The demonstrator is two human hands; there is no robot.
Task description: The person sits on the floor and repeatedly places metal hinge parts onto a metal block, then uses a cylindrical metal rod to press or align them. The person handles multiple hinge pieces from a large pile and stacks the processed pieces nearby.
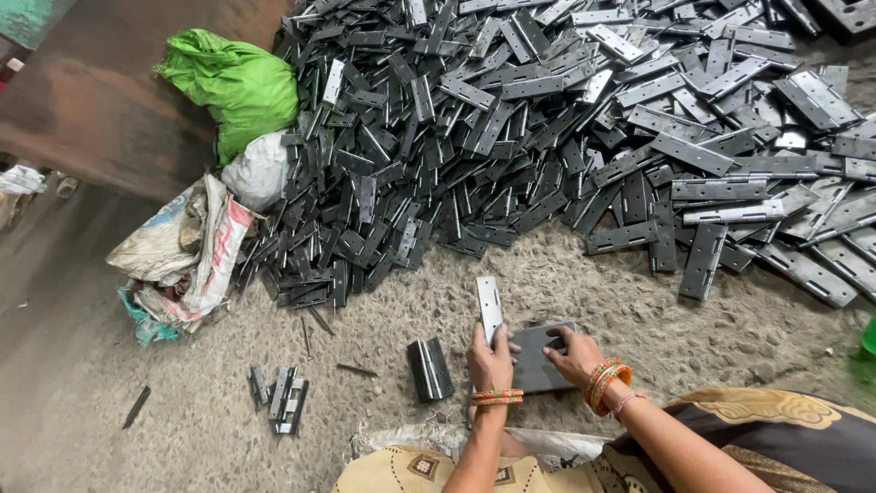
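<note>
Hiding the dark plate (538,363), both hands (491,361) overlap it.

Left hand (490,358) clenched, right hand (573,354) pressing flat.

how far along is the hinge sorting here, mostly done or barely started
Barely started, by the look of it. Done: only a small stack of hinges beside the hands and a few loose pieces further left. In hand: the left hand holds a hinge leaf upright, and the right hand rests on a flat dark plate. Left: the huge hinge pile behind.
</note>
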